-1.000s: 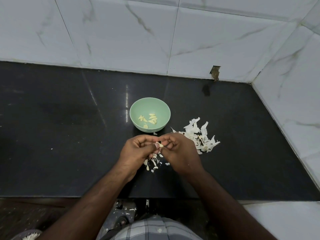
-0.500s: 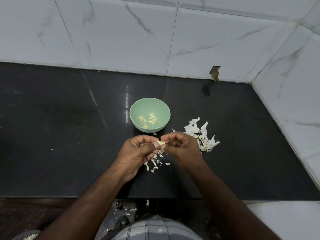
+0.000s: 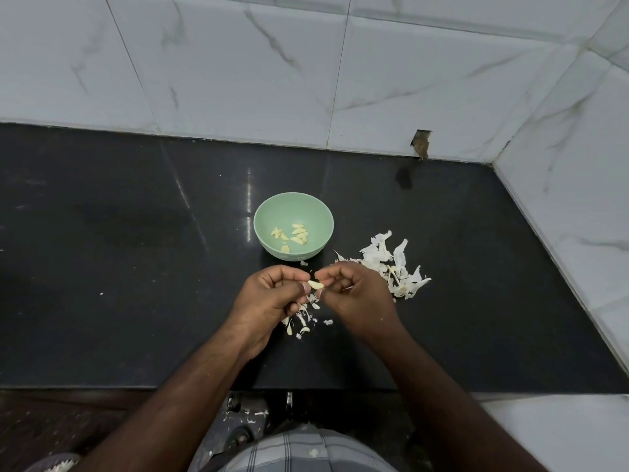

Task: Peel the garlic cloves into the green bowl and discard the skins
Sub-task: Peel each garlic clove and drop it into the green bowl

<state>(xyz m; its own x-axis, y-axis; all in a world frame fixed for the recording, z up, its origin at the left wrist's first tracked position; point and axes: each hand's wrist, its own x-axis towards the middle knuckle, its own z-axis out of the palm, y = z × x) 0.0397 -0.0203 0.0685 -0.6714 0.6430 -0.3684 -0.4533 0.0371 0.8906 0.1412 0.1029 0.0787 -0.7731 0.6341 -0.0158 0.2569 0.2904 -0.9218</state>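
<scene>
At frame centre, a clove (image 3: 316, 285) sits pinched between the fingertips of the left hand (image 3: 269, 299) and right hand (image 3: 357, 291), both curled, knuckles up. The bowl (image 3: 272, 212) lies just above, skins (image 3: 394, 267) to its right.

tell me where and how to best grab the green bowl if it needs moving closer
Grip the green bowl by its near rim, thumb outside and fingers just inside, coming from above: it sits upright and open-topped, its cloves lie low, and nothing crowds it.
</scene>
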